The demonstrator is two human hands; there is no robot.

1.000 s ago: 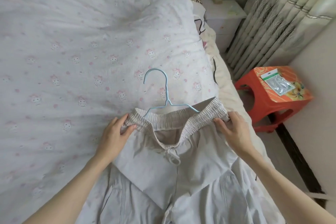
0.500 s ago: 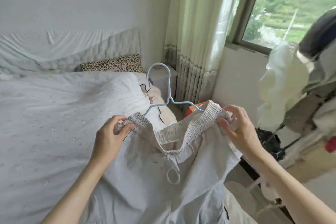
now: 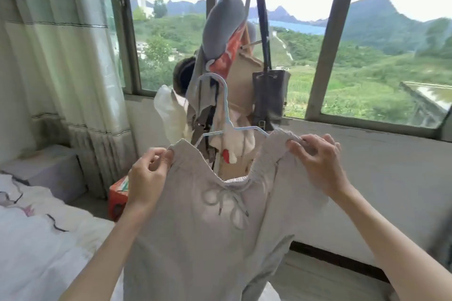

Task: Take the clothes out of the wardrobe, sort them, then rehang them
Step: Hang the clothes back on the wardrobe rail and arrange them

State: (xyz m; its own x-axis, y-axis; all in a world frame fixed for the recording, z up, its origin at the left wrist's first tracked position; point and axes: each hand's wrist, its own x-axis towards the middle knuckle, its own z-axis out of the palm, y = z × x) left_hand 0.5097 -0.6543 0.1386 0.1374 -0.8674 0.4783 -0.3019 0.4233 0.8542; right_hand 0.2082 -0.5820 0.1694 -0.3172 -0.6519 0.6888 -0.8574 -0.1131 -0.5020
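I hold a pair of pale grey drawstring trousers [image 3: 208,234] upright in front of me, hung by the elastic waistband on a light blue wire hanger [image 3: 226,115]. My left hand [image 3: 146,176] pinches the waistband's left end over the hanger's arm. My right hand [image 3: 318,161] grips the waistband's right end the same way. The hanger's hook stands up between my hands. The trouser legs hang down out of view.
A coat stand [image 3: 247,68] just behind the trousers carries a grey hat, a dark bag [image 3: 270,98] and several garments. Behind it is a large window [image 3: 330,39] with a sill. Curtains [image 3: 61,56] hang at left, the bed [image 3: 36,239] lies lower left, an orange stool [image 3: 118,198] beside it.
I lifted the trousers on their hanger off the bed and turned right to face the window and coat stand. Both hands keep their hold on the waistband ends.
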